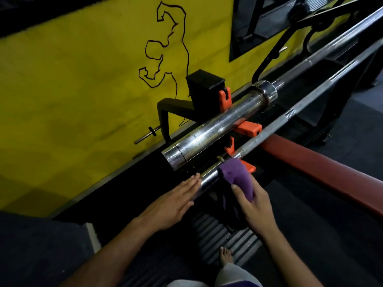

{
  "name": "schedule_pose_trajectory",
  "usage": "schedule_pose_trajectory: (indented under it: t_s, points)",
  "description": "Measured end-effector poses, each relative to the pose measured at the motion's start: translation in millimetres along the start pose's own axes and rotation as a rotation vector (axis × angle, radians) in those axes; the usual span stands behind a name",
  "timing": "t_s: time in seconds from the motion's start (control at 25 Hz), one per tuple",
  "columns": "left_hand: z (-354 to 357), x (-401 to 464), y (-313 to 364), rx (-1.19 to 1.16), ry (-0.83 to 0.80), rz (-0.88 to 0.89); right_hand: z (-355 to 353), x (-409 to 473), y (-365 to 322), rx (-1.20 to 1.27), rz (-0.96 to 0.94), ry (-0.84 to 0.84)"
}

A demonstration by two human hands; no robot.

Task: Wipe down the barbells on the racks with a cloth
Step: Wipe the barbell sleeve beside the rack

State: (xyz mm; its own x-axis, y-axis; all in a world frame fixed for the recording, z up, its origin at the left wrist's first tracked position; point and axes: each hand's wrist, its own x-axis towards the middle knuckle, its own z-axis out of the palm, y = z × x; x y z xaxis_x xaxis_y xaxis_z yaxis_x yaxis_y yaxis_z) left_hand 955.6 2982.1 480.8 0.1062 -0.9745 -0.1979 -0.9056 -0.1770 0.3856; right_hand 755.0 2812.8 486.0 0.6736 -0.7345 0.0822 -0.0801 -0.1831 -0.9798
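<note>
Fingers of the left hand (176, 200) lie straight and together, their tips resting on the chrome sleeve of the lower barbell (209, 176). The right hand (251, 206) curls around a purple cloth (236, 179), pressing it onto that same bar just beside the orange rack hooks (247, 128). An upper barbell (215, 124) rests on the hooks above, parallel to it, before a yellow wall (83, 90). A bare foot (226, 256) stands on ribbed flooring below.
</note>
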Motion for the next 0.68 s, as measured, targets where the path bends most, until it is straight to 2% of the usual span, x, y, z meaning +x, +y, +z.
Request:
schedule_pose_trajectory:
  t_s: [0.12,0.2,0.24,0.32,0.4,0.48,0.6,0.68]
  points:
    - [4.6,-17.2,-6.9,-0.05,0.1,-0.004,22.7,31.1,-2.9,-0.542,-0.26,-0.159]
    - [9.2,-38.2,-13.8,-0.062,0.075,0.003,40.7,47.9,15.6,-0.87,-0.38,-0.153]
    - [10.6,-52.5,-18.5,-0.058,0.045,0.02,49.1,54.7,21.0,-0.923,-0.418,-0.131]
    - [8.5,-70.9,-28.6,-0.05,-0.012,0.042,62.3,66.7,12.9,-0.94,-0.402,-0.075]
    - [5.3,-82.5,-35.3,-0.047,-0.076,0.069,84.7,73.2,-11.0,-1.045,-0.233,-0.09]
    - [5.1,-84.6,-37.5,-0.065,-0.088,0.099,101.6,67.3,-24.0,-1.109,-0.166,-0.143]
    - [6.2,-84.4,-42.1,-0.078,-0.083,0.137,83.3,26.7,-7.9,-0.834,-0.288,-0.232]
    - [9.1,-84.0,-45.8,-0.081,-0.08,0.147,58.4,2.1,7.2,-0.748,-0.259,-0.185]
